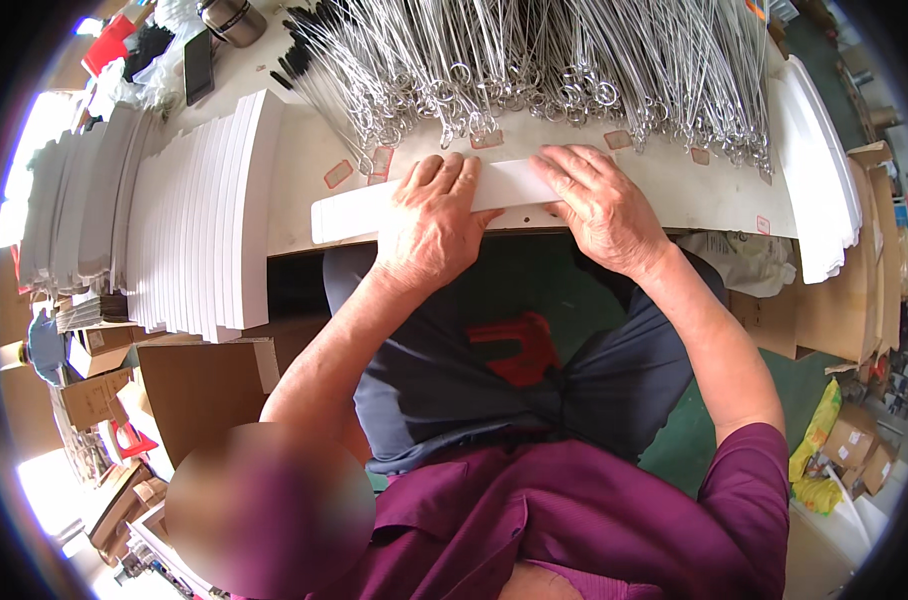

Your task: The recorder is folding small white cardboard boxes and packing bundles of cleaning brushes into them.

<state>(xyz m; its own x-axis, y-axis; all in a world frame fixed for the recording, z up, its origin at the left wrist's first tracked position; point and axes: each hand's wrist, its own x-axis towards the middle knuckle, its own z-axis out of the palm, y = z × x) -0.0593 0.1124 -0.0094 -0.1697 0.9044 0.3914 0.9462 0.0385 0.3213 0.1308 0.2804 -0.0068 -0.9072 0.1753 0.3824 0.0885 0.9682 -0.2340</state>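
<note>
A long, narrow white box (509, 186) lies along the front edge of the table, directly before me. Across its left part rests my left hand (432, 222), closed over it with the thumb on the near side. My right hand (599, 205) is closed around the right end, fingers on top and thumb at the near edge. What lies under both palms is hidden. Just beyond the box spreads a thick heap of thin metal wire brushes (534, 65) with ring ends toward me; some show black tips at the left.
Stacks of narrow white boxes (204, 215) stand at the table's left, with more flat white boxes (814, 170) at its right edge. Small red-edged labels (338, 174) dot the tabletop. A phone (199, 68) and a metal flask (232, 20) lie far left. Cardboard cartons (204, 390) stand below left.
</note>
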